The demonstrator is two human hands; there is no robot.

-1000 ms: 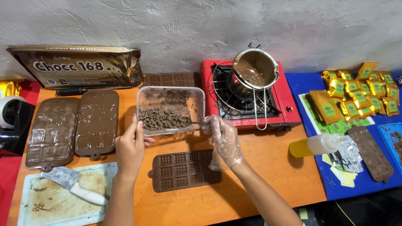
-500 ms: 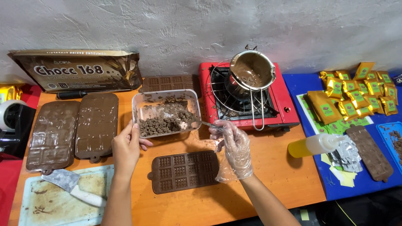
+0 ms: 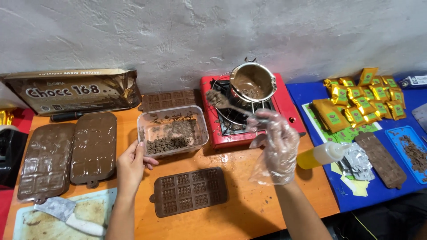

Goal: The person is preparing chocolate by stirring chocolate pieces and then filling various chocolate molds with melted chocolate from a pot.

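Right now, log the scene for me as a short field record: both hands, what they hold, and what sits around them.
left hand: bare, steadying the clear plastic tub of chocolate pieces
right hand: in a loose plastic glove, holding a loaded spoon over the red portable stove
melting pot: on the stove, melted chocolate inside
empty brown mould: on the orange table, between the hands
filled moulds: left of the tub
gold packets: far right

Small home chocolate-making workspace, portable gas stove, silicone bar moulds, gold wrapped bars
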